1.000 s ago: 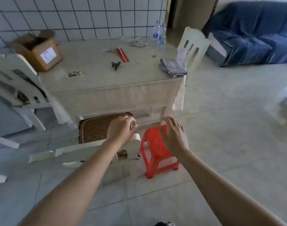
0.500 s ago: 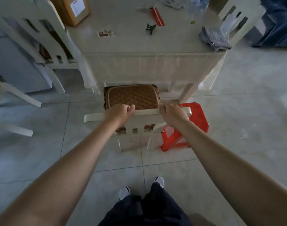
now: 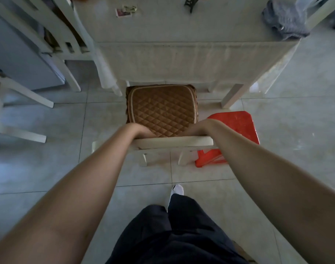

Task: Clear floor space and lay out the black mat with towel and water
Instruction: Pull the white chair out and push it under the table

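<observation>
Left hand (image 3: 143, 131) and right hand (image 3: 191, 131) reaching over white chair's top bar (image 3: 174, 141); fingers hidden, grip unclear. Red stool (image 3: 237, 124) sitting beside chair on floor.

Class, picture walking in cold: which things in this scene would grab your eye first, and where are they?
The bright red stool on the pale floor, right of the chair, stands out most. Next comes the chair's brown quilted cushion at centre, tucked towards the table. Both forearms reach over the chair back.
</observation>
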